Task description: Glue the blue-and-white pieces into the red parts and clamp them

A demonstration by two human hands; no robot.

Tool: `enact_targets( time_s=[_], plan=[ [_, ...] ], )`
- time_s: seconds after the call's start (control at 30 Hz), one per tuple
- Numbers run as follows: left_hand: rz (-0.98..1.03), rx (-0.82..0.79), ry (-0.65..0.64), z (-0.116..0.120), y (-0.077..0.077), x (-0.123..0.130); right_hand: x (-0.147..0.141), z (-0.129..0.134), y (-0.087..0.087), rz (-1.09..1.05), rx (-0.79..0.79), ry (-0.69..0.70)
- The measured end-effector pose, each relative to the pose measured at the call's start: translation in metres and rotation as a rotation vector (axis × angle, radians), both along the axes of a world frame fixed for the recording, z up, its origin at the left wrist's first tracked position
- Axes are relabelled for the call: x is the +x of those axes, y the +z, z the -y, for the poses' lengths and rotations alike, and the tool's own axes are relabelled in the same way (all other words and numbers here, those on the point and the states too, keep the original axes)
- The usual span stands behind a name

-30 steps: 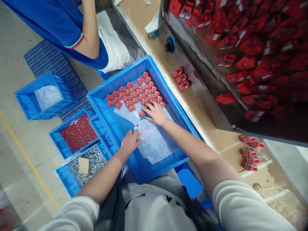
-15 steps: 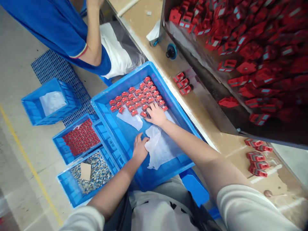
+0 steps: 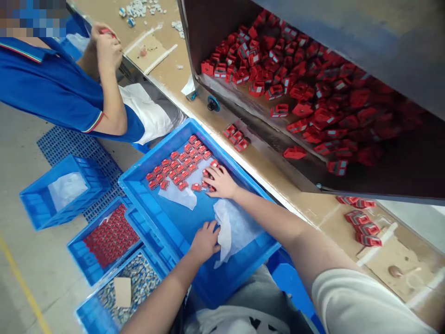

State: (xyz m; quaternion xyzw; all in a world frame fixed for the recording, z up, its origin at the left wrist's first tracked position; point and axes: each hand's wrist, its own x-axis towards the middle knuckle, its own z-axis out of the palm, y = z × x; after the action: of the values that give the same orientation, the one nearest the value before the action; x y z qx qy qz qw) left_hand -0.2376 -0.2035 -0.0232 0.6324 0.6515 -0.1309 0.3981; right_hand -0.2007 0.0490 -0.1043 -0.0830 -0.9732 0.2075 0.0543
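Note:
A large blue tray lies across my lap, with rows of small red parts on thin white sheets in its far half. My right hand is spread over several red parts at the right end of the rows, its fingers partly covering them. Lower in the tray, my left hand has bent fingers at the edge of a crumpled white sheet; whether it pinches the sheet is hard to tell.
A big dark bin of red parts stands on the bench at right. Red pieces lie beside it. A co-worker in blue sits at upper left. Blue crates stand on the floor at left.
The view has shifted, showing more of the co-worker and bin. Several red parts at the right end of the rows have moved apart from the others under my right hand. The white sheet is folded differently.

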Motion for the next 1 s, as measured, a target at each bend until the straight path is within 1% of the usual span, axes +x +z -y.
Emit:
enact_targets(
  time_s=[0.1,0.17,0.2,0.23,0.27,0.33,0.37,0.4,0.43,0.5,0.57,0.63,0.7,0.77,0.83,1.0],
  plan=[
    [0.007,-0.028,-0.153,-0.001,-0.006,0.006,0.019,0.001,-0.004,-0.025,0.008,-0.057],
    [0.002,-0.065,-0.166,-0.003,-0.007,0.000,0.032,0.005,-0.008,-0.021,0.020,-0.057],
    [-0.007,-0.068,-0.133,-0.004,-0.006,-0.008,0.038,0.008,-0.010,-0.015,0.025,-0.065],
    [-0.019,-0.046,-0.074,-0.007,-0.004,-0.019,0.043,0.011,-0.012,-0.007,0.027,-0.079],
    [-0.033,0.007,0.004,-0.012,-0.002,-0.033,0.046,0.014,-0.014,0.001,0.026,-0.097],
    [-0.043,0.196,0.165,-0.028,0.001,-0.063,0.048,0.019,-0.016,0.018,0.020,-0.129],
    [-0.041,0.314,0.221,-0.040,0.000,-0.077,0.047,0.021,-0.016,0.024,0.018,-0.137],
    [-0.039,0.422,0.243,-0.053,-0.003,-0.090,0.045,0.021,-0.015,0.027,0.021,-0.137],
    [-0.045,0.507,0.240,-0.067,-0.008,-0.100,0.043,0.020,-0.014,0.027,0.029,-0.130],
    [-0.077,0.594,0.194,-0.092,-0.024,-0.114,0.038,0.015,-0.012,0.021,0.058,-0.096],
    [-0.107,0.623,0.138,-0.108,-0.042,-0.121,0.037,0.009,-0.013,0.018,0.090,-0.047],
    [-0.108,0.647,0.071,-0.114,-0.058,-0.124,0.039,0.005,-0.015,0.014,0.108,-0.003],
    [-0.111,0.667,0.016,-0.113,-0.068,-0.127,0.042,0.002,-0.017,0.001,0.104,0.006],
    [-0.130,0.674,-0.006,-0.109,-0.073,-0.130,0.045,0.002,-0.018,-0.024,0.083,-0.019],
    [-0.161,0.681,-0.015,-0.109,-0.074,-0.133,0.047,0.002,-0.017,-0.059,0.060,-0.036],
    [-0.194,0.657,-0.109,-0.120,-0.069,-0.138,0.053,0.004,-0.013,-0.147,0.028,-0.072]
  ],
)
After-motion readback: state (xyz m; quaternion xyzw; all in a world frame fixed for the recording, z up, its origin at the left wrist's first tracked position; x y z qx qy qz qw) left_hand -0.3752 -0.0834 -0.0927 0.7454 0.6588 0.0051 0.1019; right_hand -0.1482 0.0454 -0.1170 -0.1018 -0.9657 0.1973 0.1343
